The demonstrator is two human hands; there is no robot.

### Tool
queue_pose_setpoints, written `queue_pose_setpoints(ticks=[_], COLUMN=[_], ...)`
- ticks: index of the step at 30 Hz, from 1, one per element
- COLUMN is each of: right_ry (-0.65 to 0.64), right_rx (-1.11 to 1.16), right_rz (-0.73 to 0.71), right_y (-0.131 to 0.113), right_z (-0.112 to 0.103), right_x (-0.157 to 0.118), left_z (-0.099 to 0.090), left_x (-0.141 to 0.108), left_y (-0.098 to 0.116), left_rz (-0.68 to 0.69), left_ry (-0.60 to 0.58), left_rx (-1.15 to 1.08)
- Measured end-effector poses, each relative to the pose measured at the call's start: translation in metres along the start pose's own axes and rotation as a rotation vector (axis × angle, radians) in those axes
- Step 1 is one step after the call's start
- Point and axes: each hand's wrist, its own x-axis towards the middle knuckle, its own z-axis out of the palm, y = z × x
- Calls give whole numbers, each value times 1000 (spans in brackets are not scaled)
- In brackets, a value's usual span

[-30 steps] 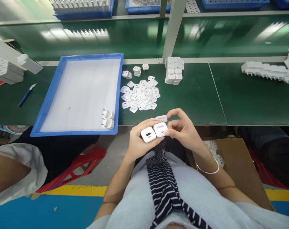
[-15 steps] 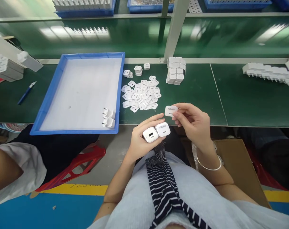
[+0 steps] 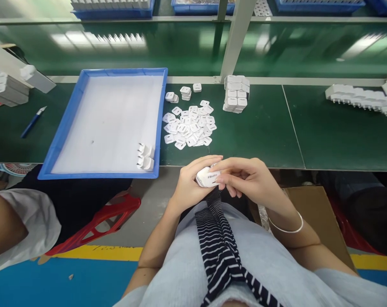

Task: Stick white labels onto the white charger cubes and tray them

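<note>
While the left hand (image 3: 189, 182) clamps its fingers around a white charger (image 3: 198, 181), the fingers of the right hand (image 3: 252, 178) clamp a printed faceplate (image 3: 208, 177) over its end.

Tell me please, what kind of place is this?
Probably a factory assembly line: a green workbench, a loose pile of small white covers, and a blue tray holding white plugs.

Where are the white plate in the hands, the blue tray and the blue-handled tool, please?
White plate (image 3: 207, 179): head view, its printed face.
Blue tray (image 3: 97, 175): head view, its near rim.
Blue-handled tool (image 3: 30, 126): head view, its handle.
</note>
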Motion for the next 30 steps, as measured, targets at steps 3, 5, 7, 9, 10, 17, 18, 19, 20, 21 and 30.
queue_pose_setpoints(ticks=[3, 5, 7, 9, 10, 17, 18, 19, 20, 21, 30], right_ry=[5, 3, 1, 3, 3, -13, -11, -12, -14, -18, -50], right_rx=[7, 9, 10, 4, -4, -127, -151, -176, -205, -238, -342], right_rz=[17, 27, 25, 24, 26, 31, 31, 28, 21, 11, -40], right_y=[0, 0, 2, 3, 4, 5, 4, 3, 2, 1, -3], right_z=[0, 1, 1, 0, 0, -3, -3, -4, -4, -4, -7], right_x=[1, 1, 1, 2, 2, -1, -2, -2, -2, -2, -1], left_z=[-1, -1, -1, 0, 0, 2, 2, 2, 2, 2, 5], left_x=[0, 0, 0, 0, 0, 1, 1, 1, 1, 1, -1], left_y=[0, 0, 1, 1, 1, 3, 3, 3, 3, 4, 6], left_rz=[2, 1, 3, 2, -2, -22, -22, -22, -22, -21, -1], left_ry=[-4, -8, -13, -19, -22, -51, -56, -63, -72, -82, -70], left_rx=[19, 33, 47, 60, 65, 107, 116, 124, 132, 138, 130])
